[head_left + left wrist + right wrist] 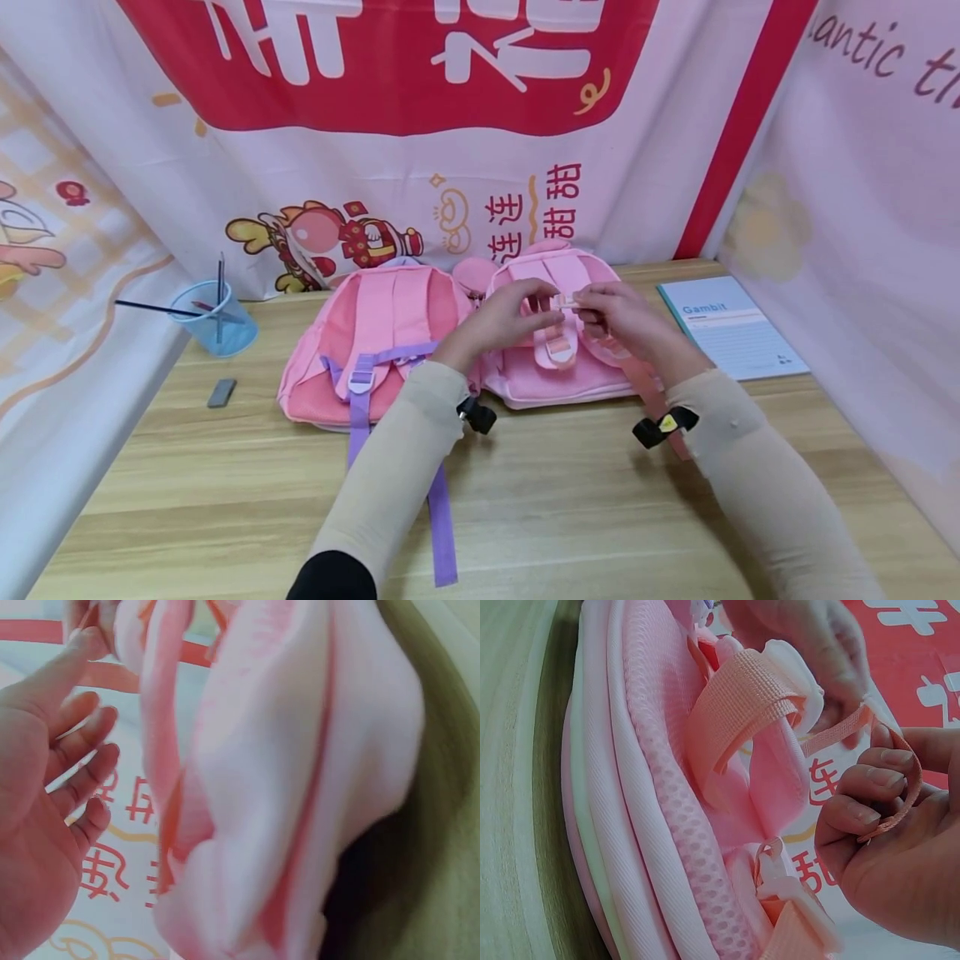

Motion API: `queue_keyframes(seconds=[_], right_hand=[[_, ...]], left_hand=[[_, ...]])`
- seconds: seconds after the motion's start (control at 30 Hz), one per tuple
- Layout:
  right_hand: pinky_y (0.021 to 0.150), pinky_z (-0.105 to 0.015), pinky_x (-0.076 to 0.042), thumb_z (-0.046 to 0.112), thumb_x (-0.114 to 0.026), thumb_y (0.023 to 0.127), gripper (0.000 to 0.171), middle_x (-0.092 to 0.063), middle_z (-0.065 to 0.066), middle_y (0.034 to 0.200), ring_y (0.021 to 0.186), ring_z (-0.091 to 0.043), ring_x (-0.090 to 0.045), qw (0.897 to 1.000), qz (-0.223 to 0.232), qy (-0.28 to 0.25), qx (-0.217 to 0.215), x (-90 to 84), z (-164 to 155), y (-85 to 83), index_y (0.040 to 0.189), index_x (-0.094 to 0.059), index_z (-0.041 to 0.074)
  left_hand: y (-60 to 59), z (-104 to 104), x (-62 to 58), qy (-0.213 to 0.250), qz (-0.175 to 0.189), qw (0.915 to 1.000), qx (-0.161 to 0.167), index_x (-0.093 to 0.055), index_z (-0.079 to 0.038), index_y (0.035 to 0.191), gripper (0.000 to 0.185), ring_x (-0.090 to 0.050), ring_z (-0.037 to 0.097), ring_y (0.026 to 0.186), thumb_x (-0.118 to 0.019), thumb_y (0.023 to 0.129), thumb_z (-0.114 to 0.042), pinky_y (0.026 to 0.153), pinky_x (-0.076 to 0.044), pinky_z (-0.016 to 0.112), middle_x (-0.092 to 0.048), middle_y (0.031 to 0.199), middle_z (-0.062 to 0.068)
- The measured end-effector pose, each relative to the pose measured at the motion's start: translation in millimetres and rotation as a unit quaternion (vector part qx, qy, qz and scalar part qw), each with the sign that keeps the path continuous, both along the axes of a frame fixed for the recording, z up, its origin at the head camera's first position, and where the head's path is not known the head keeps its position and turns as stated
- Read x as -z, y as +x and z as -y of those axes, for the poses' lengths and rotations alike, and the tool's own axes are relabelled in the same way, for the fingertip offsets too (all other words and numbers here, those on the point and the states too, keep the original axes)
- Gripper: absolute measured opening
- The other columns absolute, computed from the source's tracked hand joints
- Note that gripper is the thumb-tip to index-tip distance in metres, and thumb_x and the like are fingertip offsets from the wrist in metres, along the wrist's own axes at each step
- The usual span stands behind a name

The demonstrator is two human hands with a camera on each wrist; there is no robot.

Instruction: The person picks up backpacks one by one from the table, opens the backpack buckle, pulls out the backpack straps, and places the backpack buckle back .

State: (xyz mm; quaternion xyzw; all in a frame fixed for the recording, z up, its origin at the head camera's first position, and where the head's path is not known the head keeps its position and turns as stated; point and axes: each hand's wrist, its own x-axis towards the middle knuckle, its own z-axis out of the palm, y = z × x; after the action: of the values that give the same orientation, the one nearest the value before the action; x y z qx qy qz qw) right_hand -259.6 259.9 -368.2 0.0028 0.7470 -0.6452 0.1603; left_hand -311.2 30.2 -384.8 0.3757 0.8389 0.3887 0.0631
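Note:
Two pink backpacks lie straps-up on the wooden table: a darker one with purple straps [367, 350] and a paler one [551, 375] to its right. Both hands meet over the paler backpack [652, 795]. My left hand [542, 300] pinches a small white buckle [799, 667] at the end of a shoulder strap [742, 712]. My right hand [594, 305] holds a thin peach webbing strap [900, 776] looped round its curled fingers, running to that buckle. In the left wrist view the left hand's [52, 772] other fingers lie loose beside the pale backpack [300, 787].
A blue cup with pens [213, 318] stands at the back left, a small grey block [222, 392] in front of it. A blue "Gambit" notebook [731, 327] lies right of the bags. A purple strap [442, 517] trails toward the front edge. Printed banners wall in the table.

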Motion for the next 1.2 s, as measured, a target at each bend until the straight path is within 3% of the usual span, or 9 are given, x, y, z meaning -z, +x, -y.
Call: queue_keyframes(seconds=[0.17, 0.5, 0.8, 1.0, 1.2], right_hand=[[0.07, -0.026, -0.042, 0.031, -0.052, 0.115, 0.033, -0.051, 0.001, 0.08, 0.072, -0.015, -0.047, 1.0, 0.001, 0.008, -0.003, -0.9, -2.3, -0.1, 0.118, -0.059, -0.001], [0.076, -0.028, -0.045, 0.045, -0.054, 0.113, 0.043, -0.054, -0.001, 0.088, 0.08, -0.017, -0.051, 0.999, 0.014, 0.035, 0.005, -1.9, -10.0, 2.9, 0.127, -0.062, 0.005], [0.075, -0.024, -0.049, 0.029, -0.06, 0.112, 0.033, -0.06, -0.001, 0.093, 0.085, -0.016, -0.055, 0.999, -0.002, 0.048, 0.013, -2.0, -22.1, 3.4, 0.134, -0.065, 0.005], [0.072, -0.025, -0.049, 0.03, -0.061, 0.111, 0.035, -0.059, 0.0, 0.088, 0.082, -0.017, -0.055, 0.997, -0.003, 0.071, 0.018, 0.3, -18.9, 0.4, 0.134, -0.067, 0.004], [0.071, -0.027, -0.049, 0.029, -0.061, 0.111, 0.034, -0.058, -0.001, 0.086, 0.079, -0.017, -0.054, 0.998, 0.003, 0.06, 0.019, 0.1, -16.6, 0.4, 0.132, -0.064, 0.002]], left_hand=[[2.3, 0.0, -6.7, 0.019, -0.004, 0.9998, -0.008, -0.07, -0.014, 0.132, 0.031, -0.065, 0.015, 0.108, -0.072, 0.106, -0.03, 0.103, -0.055, 0.042, -0.071, 0.114, 0.0], [1.5, -2.4, -9.6, 0.029, 0.002, 0.9995, -0.014, -0.074, -0.013, 0.126, 0.025, -0.067, 0.014, 0.104, -0.072, 0.106, -0.028, 0.096, -0.055, 0.031, -0.073, 0.11, 0.0], [0.4, -1.2, -10.3, 0.06, 0.003, 0.9979, -0.025, -0.075, -0.012, 0.124, 0.025, -0.067, 0.014, 0.1, -0.073, 0.105, -0.028, 0.094, -0.054, 0.035, -0.075, 0.107, 0.001], [0.4, -1.8, -10.0, 0.061, 0.008, 0.9977, -0.027, -0.075, -0.013, 0.123, 0.025, -0.066, 0.014, 0.1, -0.073, 0.105, -0.03, 0.093, -0.052, 0.032, -0.075, 0.106, 0.0], [-0.8, -1.8, -9.0, 0.063, 0.011, 0.9976, -0.026, -0.075, -0.013, 0.124, 0.025, -0.066, 0.014, 0.1, -0.073, 0.105, -0.03, 0.092, -0.052, 0.032, -0.074, 0.107, 0.0]])
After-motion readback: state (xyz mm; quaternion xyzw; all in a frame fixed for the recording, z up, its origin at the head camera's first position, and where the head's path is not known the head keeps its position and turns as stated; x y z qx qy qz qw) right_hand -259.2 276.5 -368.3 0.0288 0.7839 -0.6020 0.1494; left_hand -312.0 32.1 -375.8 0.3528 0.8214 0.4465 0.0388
